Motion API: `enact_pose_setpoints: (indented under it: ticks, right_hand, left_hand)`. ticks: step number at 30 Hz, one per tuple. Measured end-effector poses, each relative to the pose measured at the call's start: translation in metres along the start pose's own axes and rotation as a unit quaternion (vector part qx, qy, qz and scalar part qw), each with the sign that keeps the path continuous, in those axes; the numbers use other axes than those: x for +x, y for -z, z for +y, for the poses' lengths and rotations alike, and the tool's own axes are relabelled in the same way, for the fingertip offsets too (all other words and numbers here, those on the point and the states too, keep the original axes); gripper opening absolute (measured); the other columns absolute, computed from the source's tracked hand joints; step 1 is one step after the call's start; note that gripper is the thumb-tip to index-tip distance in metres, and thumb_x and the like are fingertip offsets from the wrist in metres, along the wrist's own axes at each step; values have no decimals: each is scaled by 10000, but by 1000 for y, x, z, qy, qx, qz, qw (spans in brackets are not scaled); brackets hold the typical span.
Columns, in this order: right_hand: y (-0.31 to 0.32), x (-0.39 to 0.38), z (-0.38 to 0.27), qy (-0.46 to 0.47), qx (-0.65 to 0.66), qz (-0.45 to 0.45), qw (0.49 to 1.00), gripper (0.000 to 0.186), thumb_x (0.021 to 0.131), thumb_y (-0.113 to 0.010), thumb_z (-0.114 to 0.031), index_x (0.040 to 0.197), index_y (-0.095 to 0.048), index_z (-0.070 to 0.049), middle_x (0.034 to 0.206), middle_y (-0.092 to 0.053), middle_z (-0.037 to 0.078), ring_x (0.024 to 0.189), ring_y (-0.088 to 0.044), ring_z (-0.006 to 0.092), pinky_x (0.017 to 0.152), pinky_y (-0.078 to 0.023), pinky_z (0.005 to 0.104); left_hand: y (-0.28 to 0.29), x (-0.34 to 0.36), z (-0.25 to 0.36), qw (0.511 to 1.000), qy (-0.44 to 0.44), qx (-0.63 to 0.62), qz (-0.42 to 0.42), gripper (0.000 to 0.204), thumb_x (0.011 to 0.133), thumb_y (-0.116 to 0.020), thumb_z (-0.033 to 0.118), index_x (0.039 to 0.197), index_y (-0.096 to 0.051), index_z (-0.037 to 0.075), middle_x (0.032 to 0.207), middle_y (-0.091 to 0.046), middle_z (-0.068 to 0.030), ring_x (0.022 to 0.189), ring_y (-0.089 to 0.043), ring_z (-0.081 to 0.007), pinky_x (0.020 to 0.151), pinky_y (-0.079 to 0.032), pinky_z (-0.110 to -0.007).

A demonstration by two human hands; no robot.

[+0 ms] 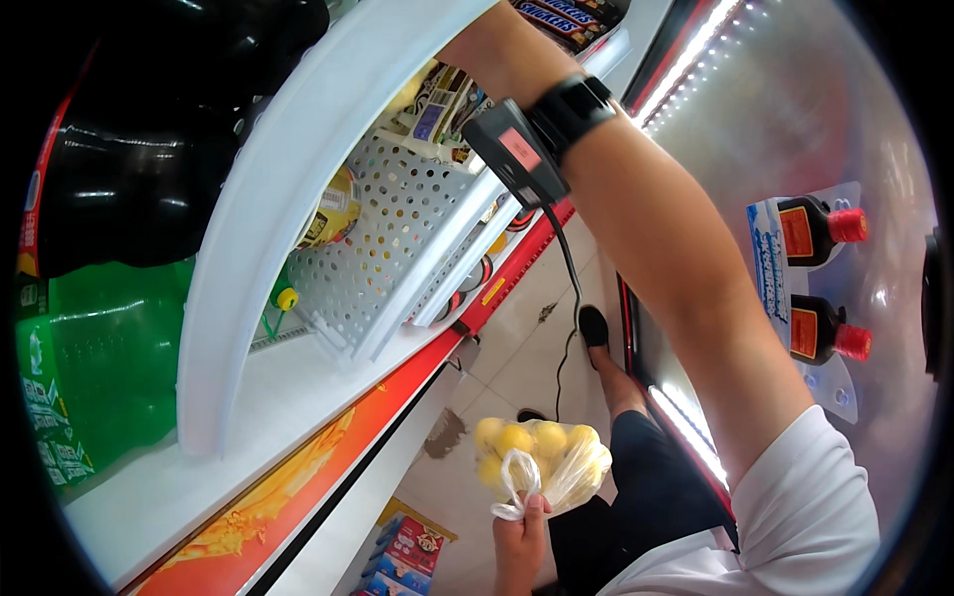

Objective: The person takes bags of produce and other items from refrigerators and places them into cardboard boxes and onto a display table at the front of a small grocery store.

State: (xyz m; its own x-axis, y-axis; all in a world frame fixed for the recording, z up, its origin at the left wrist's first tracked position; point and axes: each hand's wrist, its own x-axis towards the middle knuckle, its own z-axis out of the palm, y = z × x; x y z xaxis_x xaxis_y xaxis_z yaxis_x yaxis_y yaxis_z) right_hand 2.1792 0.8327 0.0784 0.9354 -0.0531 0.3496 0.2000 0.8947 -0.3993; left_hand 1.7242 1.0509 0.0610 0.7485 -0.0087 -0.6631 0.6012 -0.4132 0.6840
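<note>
Gripping the bag (542, 452), left fingers (535, 516) show; white panel (263, 199) hides right fingers, state unclear.

Shop, perforated shelving (383, 228), drink bottles (119, 368), packaged snacks (561, 20)

Between the shelf (298, 382) and the glossy panel (860, 94), the gap above the floor (512, 348) lets a hand pass, narrowed by the bag (542, 447) in the left hand (521, 546) and by the cable (568, 253) hanging from the device (515, 154) at the right wrist. The curved white divider (268, 209) blocks sideways reach to the bottles (129, 164), and the right arm (686, 228) crosses the upper opening beside it. A perforated panel (397, 209) bars part of the shelf, whose white front strip lies open.
</note>
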Motion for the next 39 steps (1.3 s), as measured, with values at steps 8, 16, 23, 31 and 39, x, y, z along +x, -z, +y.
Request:
enact_pose_setpoints:
  ticks: [8, 16, 23, 31, 39]
  right_hand:
    - [-41, -102, -42, -71, 12, -15, 997, 241, 932, -425, -201, 914, -537, 12, 863, -605, 112, 821, -609, 215, 775, -490, 335]
    - [-141, -219, -94, -211, -507, 52, 834, 335, 939, -443, -262, 822, -595, 13, 730, -597, 112, 682, -586, 190, 633, -449, 293]
    - [-137, -275, -61, -377, -579, -258, 676, 136, 788, -508, -105, 835, -546, 16, 600, -560, 165, 579, -585, 352, 535, -462, 410]
    - [-95, -301, -7, -300, -566, -372, 672, 143, 671, -597, -110, 767, -575, -6, 647, -590, 88, 620, -601, 289, 557, -480, 362]
    - [0, -145, -8, 2, -757, -186, 627, 116, 640, -612, -143, 674, -628, -34, 640, -620, 107, 672, -625, 274, 546, -492, 379]
  left_hand:
    - [12, -17, 7, 998, 31, 3, 56, 272, 908, -513, 210, 736, -555, 3, 653, -518, -7, 638, -466, -101, 575, -387, -274]
    - [27, -9, 29, 993, -55, -55, 92, 297, 889, -440, 135, 1121, -519, -34, 794, -584, -77, 809, -541, -174, 703, -422, -311]
    - [19, 30, 35, 969, -183, 165, -2, 657, 805, -471, 33, 1385, -163, -1, 871, -601, -209, 807, -592, -369, 706, -461, -362]
    - [11, 53, -21, 985, -49, 167, -20, 490, 830, -480, 74, 1265, -268, -6, 856, -594, -190, 793, -570, -329, 698, -449, -358]
    - [13, 60, -36, 991, 10, 136, 18, 336, 855, -489, 114, 1145, -373, -11, 841, -586, -171, 778, -548, -288, 689, -438, -353]
